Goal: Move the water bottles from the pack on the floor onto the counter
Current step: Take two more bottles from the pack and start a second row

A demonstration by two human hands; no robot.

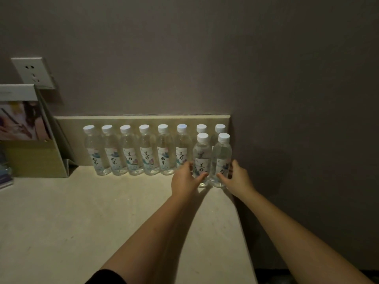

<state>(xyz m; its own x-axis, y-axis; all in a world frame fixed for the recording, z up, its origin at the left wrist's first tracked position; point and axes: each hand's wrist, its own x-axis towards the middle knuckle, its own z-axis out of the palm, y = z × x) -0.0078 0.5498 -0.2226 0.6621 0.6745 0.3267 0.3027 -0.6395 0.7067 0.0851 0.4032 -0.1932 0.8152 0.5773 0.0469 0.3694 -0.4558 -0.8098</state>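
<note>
Several clear water bottles with white caps stand in a row (131, 150) along the back edge of the pale counter (82, 212). Two more bottles stand upright in front of the row at the right end, next to the wall. My left hand (184, 179) grips the left front bottle (202, 158) low on its body, thumb across the front. My right hand (235, 177) grips the right front bottle (221, 158) the same way. Both bottles rest on the counter. The pack on the floor is out of view.
A low backsplash (143, 119) runs behind the bottles. A tilted display stand with a picture (30, 128) stands at the left, under a wall socket (33, 72). The grey wall (307, 119) closes off the counter's right side.
</note>
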